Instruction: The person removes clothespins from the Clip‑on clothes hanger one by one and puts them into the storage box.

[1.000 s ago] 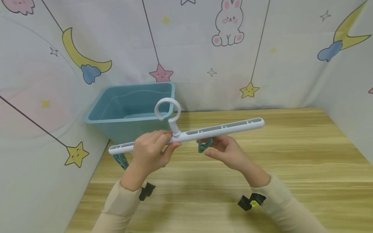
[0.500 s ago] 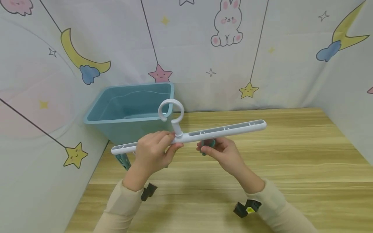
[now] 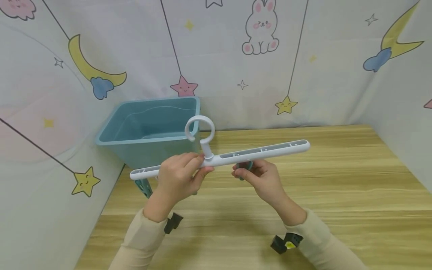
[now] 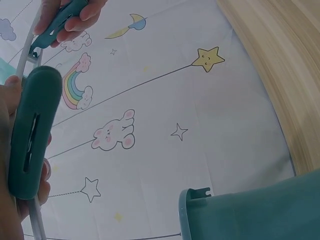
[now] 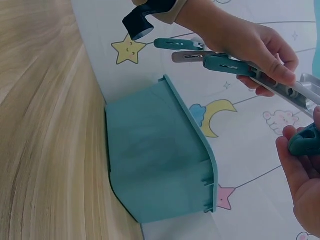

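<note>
A white clip hanger (image 3: 266,150) with a round hook is held up above the table, sloping down to the left. My left hand (image 3: 178,175) grips its bar beside the hook. Under the right half, my right hand (image 3: 264,180) pinches a teal clip (image 5: 306,141) between thumb and fingers; in the head view they hide most of it. Another teal clip (image 3: 144,187) hangs near the left end. Seen from the right wrist, teal clips and a greyish clip (image 5: 189,56) hang about the left hand. A large teal clip (image 4: 35,132) fills the left wrist view's foreground.
A blue-green plastic bin (image 3: 148,141) stands at the table's back left, behind the hanger. White fabric with cartoon prints (image 3: 219,67) hangs along the back and sides. Wood-grain tabletop (image 3: 351,180) extends to the right.
The hanger and left hand have shifted slightly right and down. My right thumb has moved in against the teal clip, which is now mostly covered by the fingers.
</note>
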Demonstrator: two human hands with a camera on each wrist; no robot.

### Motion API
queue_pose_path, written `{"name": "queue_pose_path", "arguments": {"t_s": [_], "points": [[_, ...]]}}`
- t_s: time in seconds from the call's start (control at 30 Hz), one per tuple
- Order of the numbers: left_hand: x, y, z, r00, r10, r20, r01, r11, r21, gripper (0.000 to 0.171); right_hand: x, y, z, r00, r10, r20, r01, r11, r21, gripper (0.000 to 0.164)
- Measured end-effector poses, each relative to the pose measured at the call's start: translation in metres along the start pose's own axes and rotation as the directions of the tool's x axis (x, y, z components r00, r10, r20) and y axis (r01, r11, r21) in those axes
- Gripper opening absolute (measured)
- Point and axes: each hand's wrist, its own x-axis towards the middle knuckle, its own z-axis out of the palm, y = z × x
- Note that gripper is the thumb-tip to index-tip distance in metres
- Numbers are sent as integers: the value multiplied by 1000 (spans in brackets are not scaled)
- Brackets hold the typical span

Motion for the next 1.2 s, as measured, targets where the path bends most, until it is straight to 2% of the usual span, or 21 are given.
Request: {"name": "queue_pose_path", "arguments": {"t_s": [0.23,0.43,0.57,0.7,0.77,0.87,0.97,1.2], "points": [[1,1,-1,1000,11,6,-11,1000,-2,43,0,-4,-2,1000,-8,6,8,1000,-15,24],[2,2,-1,1000,19,11,-19,1000,-6,43,2,-7,-3,998,-52,24,52,998,-25,14],[3,3,0,1000,23,1,-23,1000,-21,42,3,-6,-6,994,-80,71,77,996,50,12],[5,4,1,1000,29,-4,-29,999,-43,41,6,-6,-10,987,-74,144,52,987,149,13],[6,4,1,999,33,-7,-33,998,-55,41,8,-5,-12,976,-92,195,46,973,225,13],[8,5,1,999,43,-16,-44,996,-72,41,13,-3,-14,945,-150,291,38,934,356,17],[8,6,2,998,54,-24,-56,994,-96,41,17,0,-17,892,-216,397,4,882,471,19],[11,10,4,996,77,-53,-84,986,-145,40,19,9,-24,761,-275,588,-149,807,572,23]]}}
